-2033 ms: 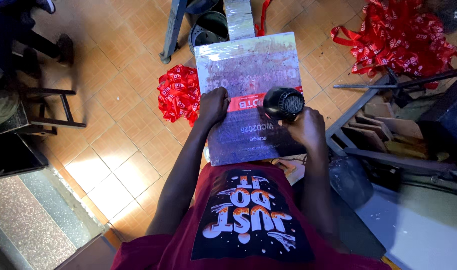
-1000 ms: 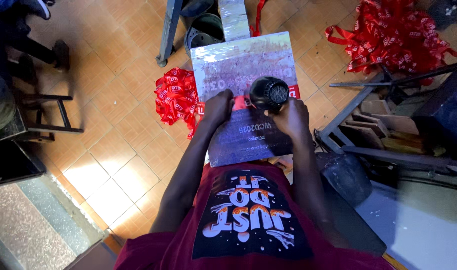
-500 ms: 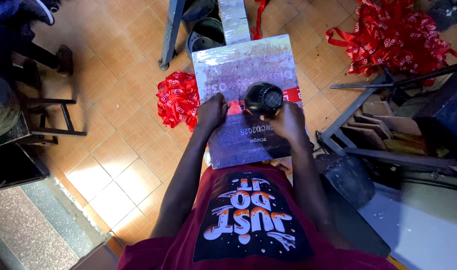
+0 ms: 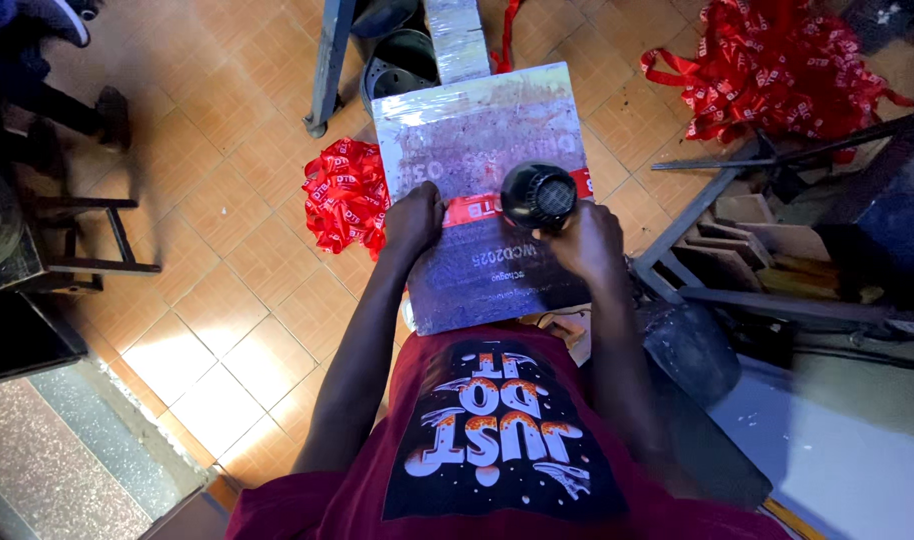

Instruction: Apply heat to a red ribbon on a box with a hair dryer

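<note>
A flat rectangular board wrapped in clear shiny film rests on my lap, tilted away from me, with a red ribbon band across its middle. My left hand lies flat on the board's left edge, by the ribbon. My right hand grips the handle of a black heat gun, whose round grilled back end faces the camera. The gun points down at the film near the ribbon's right end.
A bunch of red ribbon lies on the tiled floor to the left of the board. A larger red ribbon heap is at the upper right. Metal frames and wooden pieces stand right, a dark chair left.
The heat gun has slid left along the ribbon band, from the board's right edge towards its middle. My left hand has stayed on the left edge.
</note>
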